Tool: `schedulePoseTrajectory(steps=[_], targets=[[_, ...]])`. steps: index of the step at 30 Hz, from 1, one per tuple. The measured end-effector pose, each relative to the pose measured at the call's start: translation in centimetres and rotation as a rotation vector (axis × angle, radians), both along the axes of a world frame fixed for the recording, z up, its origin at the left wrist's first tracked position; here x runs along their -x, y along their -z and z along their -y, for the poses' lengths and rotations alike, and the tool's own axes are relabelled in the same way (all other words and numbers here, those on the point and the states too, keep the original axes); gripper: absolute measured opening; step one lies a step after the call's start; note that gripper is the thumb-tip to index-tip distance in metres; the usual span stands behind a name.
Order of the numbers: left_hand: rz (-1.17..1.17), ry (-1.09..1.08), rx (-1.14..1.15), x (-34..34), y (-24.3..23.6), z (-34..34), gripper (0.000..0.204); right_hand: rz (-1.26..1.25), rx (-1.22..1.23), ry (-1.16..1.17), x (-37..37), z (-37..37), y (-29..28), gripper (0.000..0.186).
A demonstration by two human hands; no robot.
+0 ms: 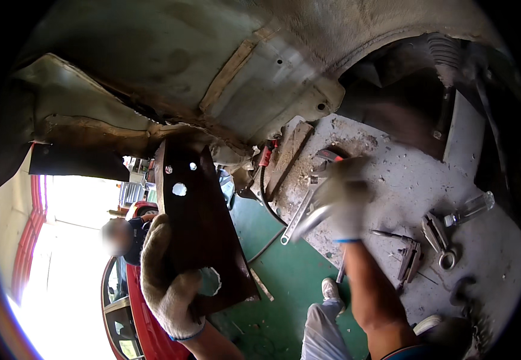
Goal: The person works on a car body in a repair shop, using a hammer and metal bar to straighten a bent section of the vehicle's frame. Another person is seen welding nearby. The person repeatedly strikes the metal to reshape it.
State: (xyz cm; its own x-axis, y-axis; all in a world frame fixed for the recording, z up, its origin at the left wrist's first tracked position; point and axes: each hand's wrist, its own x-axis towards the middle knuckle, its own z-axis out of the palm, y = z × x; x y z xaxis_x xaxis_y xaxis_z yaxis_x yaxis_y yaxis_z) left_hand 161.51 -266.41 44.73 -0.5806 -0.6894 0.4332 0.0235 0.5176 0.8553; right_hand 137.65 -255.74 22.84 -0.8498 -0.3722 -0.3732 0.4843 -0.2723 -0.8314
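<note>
My left hand (166, 282), in a white work glove, grips the edge of a dark, rusty metal plate (197, 210). The plate stands nearly upright, with several small holes near its top and a large round one low down. Also gloved, my right hand (345, 201) is smeared by motion over a grey metal platform (386, 174), so its fingers do not show. Beside it lies an adjustable wrench (299, 217), and a blurred silvery tool (313, 221) reaches toward the glove; whether I hold it is unclear. A red and black object (330, 155) sits just beyond.
Overhead hangs a worn car body panel (242, 78) with a torn lower edge. On the platform lie locking pliers (409, 258), a ring-ended tool (437, 240), a clear bottle (470, 209) and a chain (467, 306). A cable (263, 186) trails down. A person (133, 237) stands near a red car (146, 312).
</note>
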Motion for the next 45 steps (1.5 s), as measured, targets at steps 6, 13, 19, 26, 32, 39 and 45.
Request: schedulePoseTrajectory(steps=[6,13,19,26,32,39,45], targets=[[0.046,-0.062,-0.014,-1.4,-1.2,0.5,0.076,-0.105,0.478,-0.091,-3.2,4.0,-3.3,0.019],[0.107,0.007,0.029,-1.9,-1.4,1.1,0.066,-0.099,0.38,-0.003,-6.7,2.3,-1.6,0.019],[0.129,0.05,0.121,-2.8,-1.1,1.7,0.062,0.045,0.213,-0.207,-11.1,4.2,2.5,0.018],[-0.401,-0.066,-0.163,-4.2,1.4,2.0,0.039,0.112,0.079,-0.337,-12.8,4.6,6.1,0.021],[0.027,-0.283,-0.63,-10.4,22.9,3.8,0.03,-0.13,-0.254,-0.467,-14.3,4.7,5.8,0.028],[0.038,0.039,-0.89,-0.1,30.5,4.4,0.024,-1.045,-0.678,-0.754,-15.8,3.5,3.4,0.053],[-0.669,0.156,-1.204,-0.7,28.2,9.2,0.012,-0.643,-0.351,-1.191,-13.2,0.2,2.5,0.048]])
